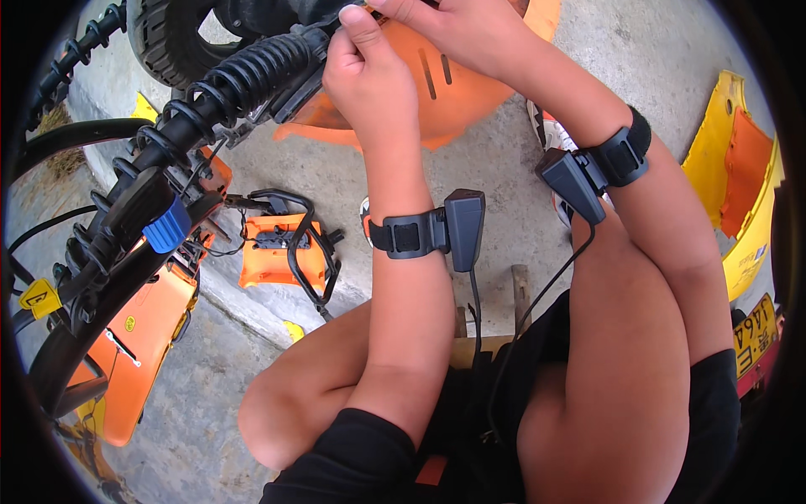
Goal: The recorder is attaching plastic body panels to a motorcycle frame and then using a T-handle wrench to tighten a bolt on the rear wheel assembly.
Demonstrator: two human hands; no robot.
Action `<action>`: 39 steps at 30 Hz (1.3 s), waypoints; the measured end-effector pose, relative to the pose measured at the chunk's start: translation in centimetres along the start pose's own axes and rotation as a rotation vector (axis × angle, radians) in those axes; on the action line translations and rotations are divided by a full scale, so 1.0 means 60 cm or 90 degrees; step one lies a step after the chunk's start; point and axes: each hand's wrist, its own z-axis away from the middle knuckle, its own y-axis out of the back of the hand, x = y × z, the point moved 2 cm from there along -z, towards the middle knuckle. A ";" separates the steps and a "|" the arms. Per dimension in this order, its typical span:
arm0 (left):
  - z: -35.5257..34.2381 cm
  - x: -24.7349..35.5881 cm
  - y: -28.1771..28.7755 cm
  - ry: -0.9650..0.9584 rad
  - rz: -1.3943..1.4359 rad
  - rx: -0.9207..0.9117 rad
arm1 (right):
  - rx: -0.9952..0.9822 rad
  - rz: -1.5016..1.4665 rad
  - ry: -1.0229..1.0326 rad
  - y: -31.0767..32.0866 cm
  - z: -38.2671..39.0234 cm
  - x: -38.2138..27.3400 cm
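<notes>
A curved orange panel (460, 102) with two narrow dark slots is spreading across the top centre of the frame, reaching its upper edge, while a black coil-wrapped shaft (252, 70) is slanting up from the left toward the top centre, ending near the panel.

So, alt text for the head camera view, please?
A person's bare left hand and bare right hand are close together near the top edge, beside a black coil spring and a curved orange plastic panel, over a grey concrete floor.
</notes>
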 end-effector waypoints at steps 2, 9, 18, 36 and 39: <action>0.003 0.001 -0.001 0.006 0.037 0.007 | -0.015 0.008 0.010 0.001 -0.003 0.004; -0.005 -0.006 0.001 -0.012 -0.027 -0.004 | 0.003 0.082 0.109 -0.004 -0.007 0.015; -0.014 0.003 -0.005 -0.061 -0.098 0.008 | 0.018 0.134 0.131 -0.007 -0.008 0.014; -0.012 0.006 -0.007 -0.027 -0.080 0.004 | -0.029 0.147 0.122 -0.004 -0.005 0.003; -0.011 0.005 -0.008 -0.032 -0.074 -0.008 | -0.025 0.168 0.131 -0.008 -0.004 0.007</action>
